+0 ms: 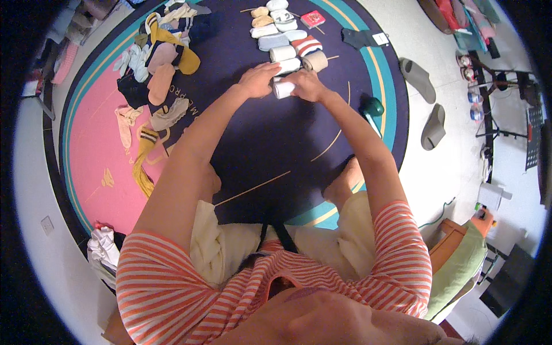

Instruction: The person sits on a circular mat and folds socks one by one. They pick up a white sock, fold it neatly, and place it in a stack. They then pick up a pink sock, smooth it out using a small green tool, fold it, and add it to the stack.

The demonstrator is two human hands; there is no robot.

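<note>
Two rows of rolled and folded socks lie on the dark part of a round rug (258,142). My right hand (307,85) has its fingers on a white rolled sock (283,89) at the near end of the left row. My left hand (260,80) touches the left end of another white rolled sock (289,66) just beyond it. A beige rolled sock (315,61) and a red-and-white striped one (306,45) lie beyond my right hand. Loose socks (161,84) are heaped at the left, with a mustard sock (142,166) nearer me.
A dark sock pair with a white tag (365,39) lies at the rug's right edge, and a green round object (372,107) stands nearer. Grey slippers (433,127) are on the pale floor. A small red box (312,19) lies beyond the rows. My bare feet flank the dark rug area.
</note>
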